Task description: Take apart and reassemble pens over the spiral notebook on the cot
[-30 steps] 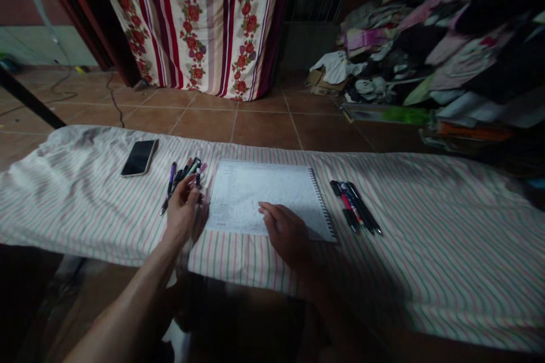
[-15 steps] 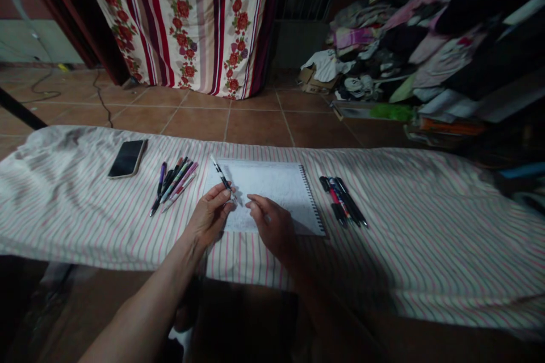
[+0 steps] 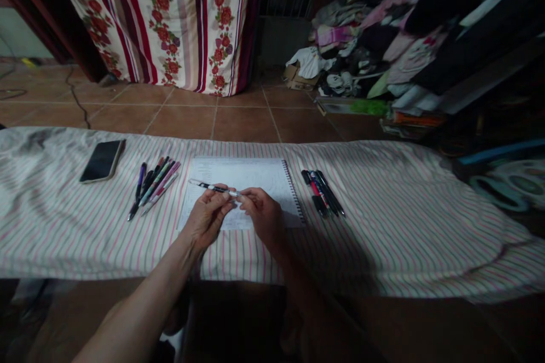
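A black-and-white pen (image 3: pixel 208 185) lies nearly level above the spiral notebook (image 3: pixel 247 169), its clear end pointing left. My left hand (image 3: pixel 208 215) pinches the pen near its middle between thumb and fingers. At the pen's right end, my right hand (image 3: pixel 266 215) closes its thumb and fingertips on the tip. Faint writing covers the open page beneath, partly hidden by both hands. To the left is a loose bunch of several pens (image 3: pixel 158 184). Several darker pens (image 3: pixel 327 193), one with red on it, sit to the right of the notebook's spiral.
A phone (image 3: pixel 103 161) with a dark screen rests left of the pens. Everything lies on a striped cloth (image 3: pixel 395 221) over a long surface. Beyond it are a tiled floor (image 3: pixel 242 119), a floral curtain (image 3: pixel 183 22) and a heap of clothes (image 3: pixel 374 39).
The pen has turned from steeply slanted to nearly level. My right fingers, apart from it before, have come onto its tip. The whole view has shifted, so things appear further left.
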Tool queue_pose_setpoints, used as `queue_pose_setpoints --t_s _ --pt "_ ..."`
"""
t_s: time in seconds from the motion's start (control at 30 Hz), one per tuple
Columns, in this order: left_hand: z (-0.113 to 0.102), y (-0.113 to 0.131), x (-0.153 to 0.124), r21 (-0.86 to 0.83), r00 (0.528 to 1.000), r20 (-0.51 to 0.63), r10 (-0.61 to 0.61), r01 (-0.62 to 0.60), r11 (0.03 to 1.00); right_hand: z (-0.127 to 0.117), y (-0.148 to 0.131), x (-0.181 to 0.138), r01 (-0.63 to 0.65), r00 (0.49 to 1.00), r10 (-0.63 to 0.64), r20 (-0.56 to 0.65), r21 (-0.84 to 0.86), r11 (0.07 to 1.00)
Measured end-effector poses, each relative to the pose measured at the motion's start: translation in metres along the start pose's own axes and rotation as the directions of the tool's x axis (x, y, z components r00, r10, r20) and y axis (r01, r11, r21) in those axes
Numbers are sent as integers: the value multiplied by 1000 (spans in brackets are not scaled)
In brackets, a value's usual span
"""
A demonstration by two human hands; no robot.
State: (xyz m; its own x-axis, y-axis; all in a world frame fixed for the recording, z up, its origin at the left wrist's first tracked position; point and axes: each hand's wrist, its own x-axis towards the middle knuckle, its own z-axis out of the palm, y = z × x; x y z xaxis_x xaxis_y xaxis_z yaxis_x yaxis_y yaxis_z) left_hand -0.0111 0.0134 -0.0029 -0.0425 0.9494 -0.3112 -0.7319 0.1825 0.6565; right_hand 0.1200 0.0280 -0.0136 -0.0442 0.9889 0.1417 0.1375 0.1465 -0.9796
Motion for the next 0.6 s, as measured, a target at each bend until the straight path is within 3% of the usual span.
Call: queue_pose_setpoints --t_s 0.23,0.47,0.6 --pt "6 2 -5 44 1000 11 -24 24 999 -6 -4 2 -72 996 78 -39 128 989" --pt "4 8 -9 29 999 36 -16 15 999 -14 3 10 -65 983 102 -150 229 971" --pt "4 12 -12 38 999 53 -1 -1 999 -20 5 12 -112 978 152 -142 260 959"
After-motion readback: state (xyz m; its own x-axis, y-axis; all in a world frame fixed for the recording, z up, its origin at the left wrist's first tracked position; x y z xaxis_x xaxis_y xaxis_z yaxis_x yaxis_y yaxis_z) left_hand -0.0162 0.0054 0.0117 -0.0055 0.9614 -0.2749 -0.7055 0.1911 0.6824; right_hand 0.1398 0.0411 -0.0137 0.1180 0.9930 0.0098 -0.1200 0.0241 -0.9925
